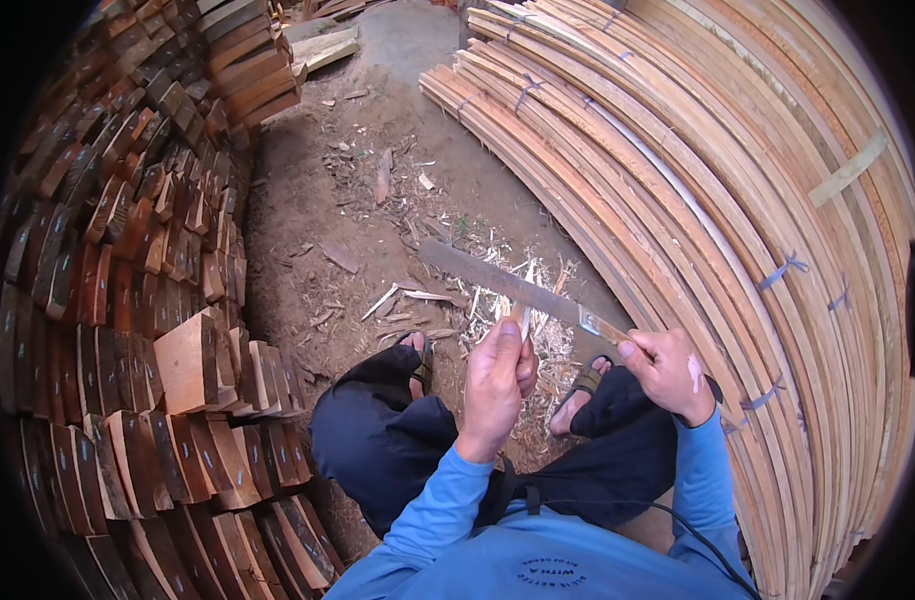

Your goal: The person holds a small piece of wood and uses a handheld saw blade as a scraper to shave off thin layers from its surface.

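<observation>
My right hand [671, 372] is closed around the wooden handle of a machete [477, 272]. Its long, flat grey blade points away to the upper left, above the ground. Upright in my left hand [493, 385] is a short, pale wooden stick [520, 314], pinched between thumb and fingers. The blade crosses at the stick's top end; whether it touches the wood I cannot tell. Most of the stick's lower part is hidden by my fingers.
Pale wood shavings [557, 350] lie on the dirt between my sandalled feet. At the left rises a tall stack of cut timber [182, 450]. Long wooden strips [667, 190], tied in bundles, fill the right side. Bark scraps [383, 176] litter the ground ahead.
</observation>
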{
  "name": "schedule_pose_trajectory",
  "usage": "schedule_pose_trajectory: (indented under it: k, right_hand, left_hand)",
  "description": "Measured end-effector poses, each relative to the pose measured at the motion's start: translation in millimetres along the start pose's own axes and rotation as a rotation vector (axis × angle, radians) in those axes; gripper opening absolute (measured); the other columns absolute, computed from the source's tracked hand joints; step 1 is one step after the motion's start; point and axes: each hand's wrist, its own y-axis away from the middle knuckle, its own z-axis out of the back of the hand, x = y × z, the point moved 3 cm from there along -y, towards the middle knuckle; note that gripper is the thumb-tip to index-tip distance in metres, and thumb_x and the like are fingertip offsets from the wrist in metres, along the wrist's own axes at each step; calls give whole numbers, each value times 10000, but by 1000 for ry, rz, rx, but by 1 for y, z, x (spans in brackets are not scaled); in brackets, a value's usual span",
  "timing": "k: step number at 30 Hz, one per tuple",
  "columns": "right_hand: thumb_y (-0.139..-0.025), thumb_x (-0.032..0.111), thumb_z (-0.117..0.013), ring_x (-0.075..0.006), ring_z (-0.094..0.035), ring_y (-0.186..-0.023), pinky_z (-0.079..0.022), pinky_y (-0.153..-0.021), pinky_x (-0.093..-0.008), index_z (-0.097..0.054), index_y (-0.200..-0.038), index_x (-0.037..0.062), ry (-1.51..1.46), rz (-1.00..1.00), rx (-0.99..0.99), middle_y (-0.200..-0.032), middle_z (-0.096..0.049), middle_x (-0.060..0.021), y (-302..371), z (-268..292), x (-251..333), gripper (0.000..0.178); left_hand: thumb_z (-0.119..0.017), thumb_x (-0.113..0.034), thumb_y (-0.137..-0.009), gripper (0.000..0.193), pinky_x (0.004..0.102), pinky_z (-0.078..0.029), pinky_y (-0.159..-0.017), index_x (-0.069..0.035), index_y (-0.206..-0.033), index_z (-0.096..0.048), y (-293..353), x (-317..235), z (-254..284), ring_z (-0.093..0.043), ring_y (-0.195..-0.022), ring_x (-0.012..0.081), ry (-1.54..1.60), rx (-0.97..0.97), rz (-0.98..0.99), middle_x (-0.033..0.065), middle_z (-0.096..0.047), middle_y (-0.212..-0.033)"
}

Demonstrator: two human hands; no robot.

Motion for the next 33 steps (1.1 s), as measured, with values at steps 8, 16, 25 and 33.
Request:
schedule_pose_trajectory:
  k: [8, 16, 25, 33]
  right_hand:
    - [-978, 415, -640, -434, -504, -549, -384, -524, -475, -592, -699, 2, 108, 41, -35, -588, -506, -233, -11, -10, -9, 500]
    - [-997, 455, -608, -449, -557, -579, -400, -539, -487, -625, -710, -11, 188, -41, -260, -612, -533, -257, -40, -18, -24, 548]
    - [-1016, 410, -590, -368, -443, -485, -353, -523, -480, -558, -687, -21, 27, -24, 17, -580, -438, -243, -7, -14, 3, 544]
    - [-1004, 429, -605, -440, -523, -575, -387, -546, -481, -581, -678, -16, 200, -90, -108, -609, -502, -261, -23, -22, -10, 552]
  left_hand:
    - [-358, -338, -1135, 342, 251, -187, -437, -116, -880, -413, -1, 6, -1, -231, -485, 50, 103, -13, 36, -47, -311, -625]
    - [-358, -329, -1135, 346, 237, -205, -427, -112, -870, -406, 5, 14, -10, -248, -483, 44, 12, 46, 59, -52, -329, -629]
    - [-398, -352, -1127, 366, 246, -215, -433, -113, -850, -411, -13, 16, 12, -260, -479, 43, -63, -194, -81, -47, -345, -642]
    - [-387, -330, -1131, 353, 233, -280, -455, -102, -868, -448, -7, 21, 5, -329, -516, 31, -87, -40, -39, -51, -383, -633]
